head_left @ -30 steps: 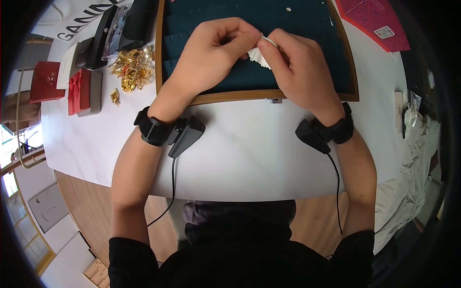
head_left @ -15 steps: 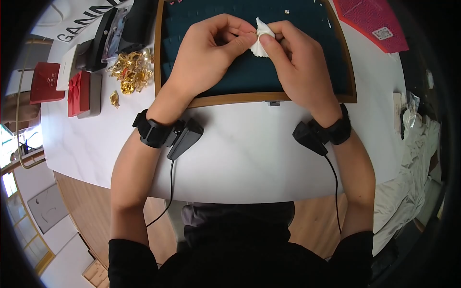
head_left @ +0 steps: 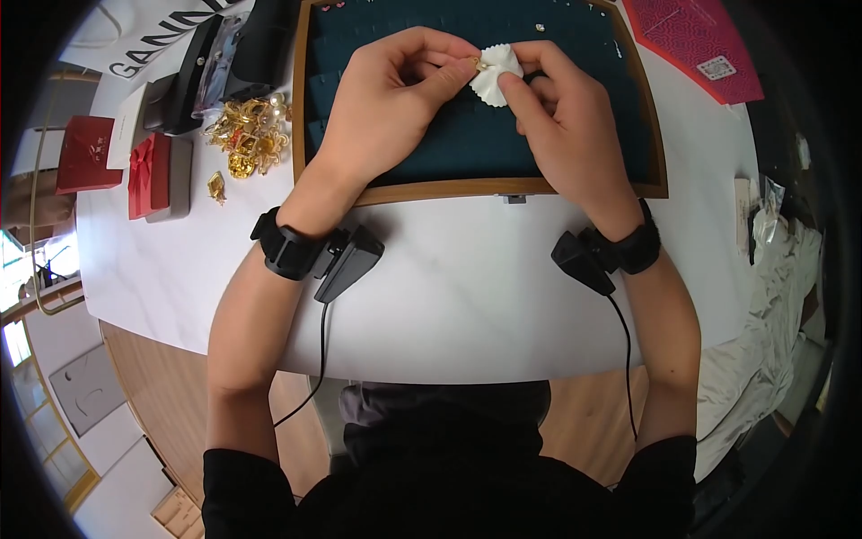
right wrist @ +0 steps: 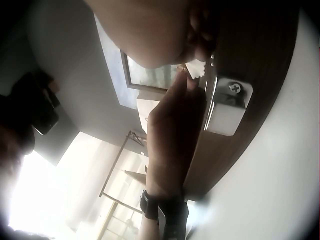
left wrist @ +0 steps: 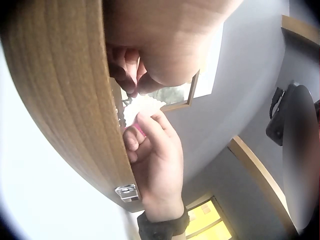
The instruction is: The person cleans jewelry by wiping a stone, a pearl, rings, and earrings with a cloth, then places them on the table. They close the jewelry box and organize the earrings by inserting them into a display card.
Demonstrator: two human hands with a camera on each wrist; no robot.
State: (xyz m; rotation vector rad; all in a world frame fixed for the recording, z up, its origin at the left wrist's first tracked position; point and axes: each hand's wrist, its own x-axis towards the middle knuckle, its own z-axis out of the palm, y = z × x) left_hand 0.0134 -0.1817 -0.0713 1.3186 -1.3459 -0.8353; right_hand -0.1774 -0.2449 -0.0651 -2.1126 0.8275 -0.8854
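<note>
Above a wood-framed jewellery tray point(head_left: 431, 189) with a dark green lining, both hands meet at a white scalloped piece point(head_left: 499, 85). It is ruffled at the edges, with a small gold fitting point(head_left: 480, 65) on its left side. My left hand point(head_left: 391, 103) pinches that gold fitting between thumb and forefinger. From the other side, my right hand point(head_left: 575, 121) grips the white piece, its thumb on the face turned to me. The left wrist view shows the piece point(left wrist: 142, 106) between both sets of fingertips; in the right wrist view its toothed edge point(right wrist: 196, 68) shows.
Left of the tray lie a heap of gold jewellery point(head_left: 247, 130), a single gold piece point(head_left: 216, 187), a red bow-topped box point(head_left: 148, 175) and black cases point(head_left: 189, 81). A pink-red card point(head_left: 705, 49) lies at the right. A metal clasp point(head_left: 514, 198) sits on the tray's front edge.
The white piece has turned from nearly edge-on and mostly hidden to facing the head camera, spread wider, with its gold fitting now showing. My right fingers have shifted around it; the left hand stays nearly still.
</note>
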